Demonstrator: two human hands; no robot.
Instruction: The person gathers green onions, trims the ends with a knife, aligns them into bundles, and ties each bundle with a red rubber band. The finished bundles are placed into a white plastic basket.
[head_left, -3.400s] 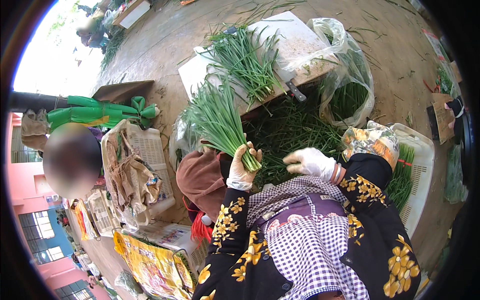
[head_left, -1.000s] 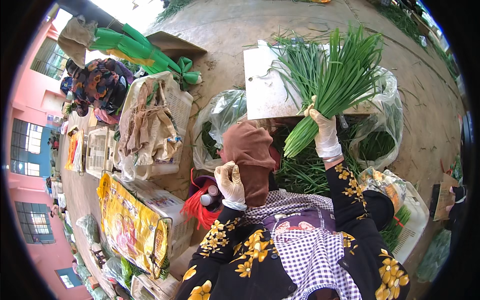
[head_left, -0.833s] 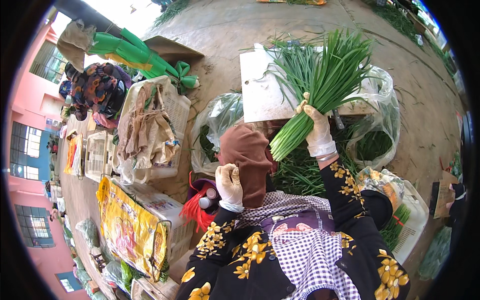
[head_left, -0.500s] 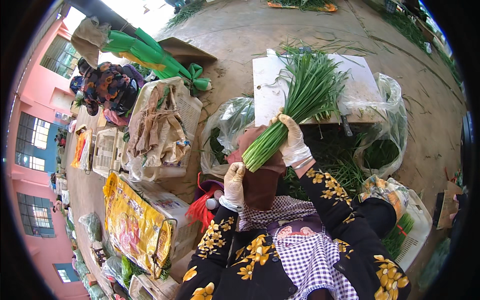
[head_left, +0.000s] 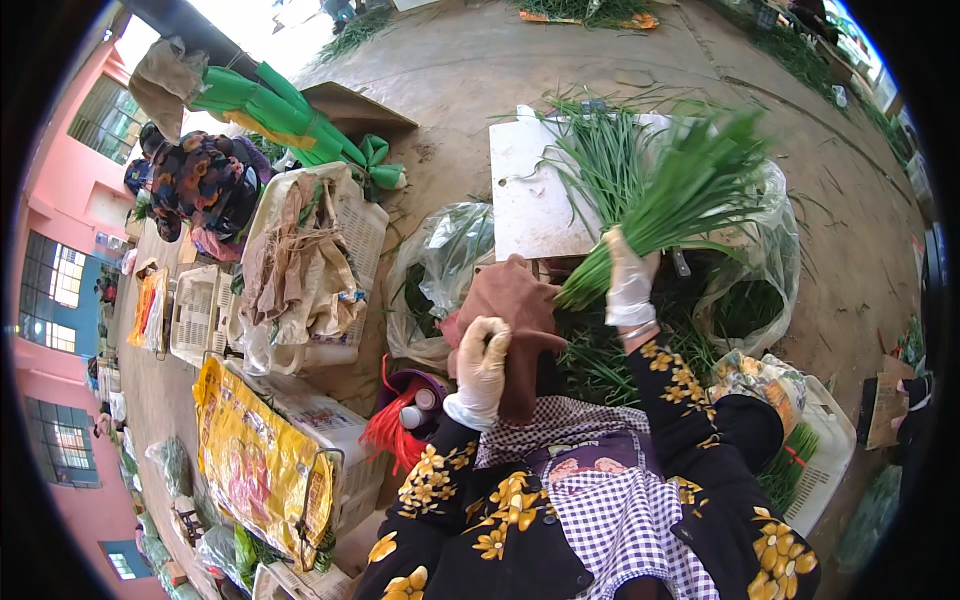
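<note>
My right hand (head_left: pixel 632 288), in a pale thin glove, is closed around a bunch of garlic chives (head_left: pixel 668 205). The cut ends point toward me and left; the leaf tips fan out to the far right, blurred by motion. Behind the bunch, more loose chives (head_left: pixel 606 150) lie on a white board (head_left: pixel 525 200). My left hand (head_left: pixel 480 372), gloved too, is raised apart from the bunch with its fingers curled toward the thumb. Whether anything small sits between those fingertips is hidden. Below the hands a brown cloth (head_left: pixel 512 310) hangs over my lap.
A knife (head_left: pixel 682 263) rests at the board's near edge. Clear plastic bags (head_left: pixel 440 250) flank the board. At left are a purple container (head_left: pixel 425 385) with red ties (head_left: pixel 392 435), crates (head_left: pixel 350 215) and a yellow sack (head_left: pixel 255 450). Another person (head_left: pixel 212 180) bends at far left.
My right hand has swung the chives right, away from my left hand. My left hand has risen slightly and turned. More chives now show lying on the board.
</note>
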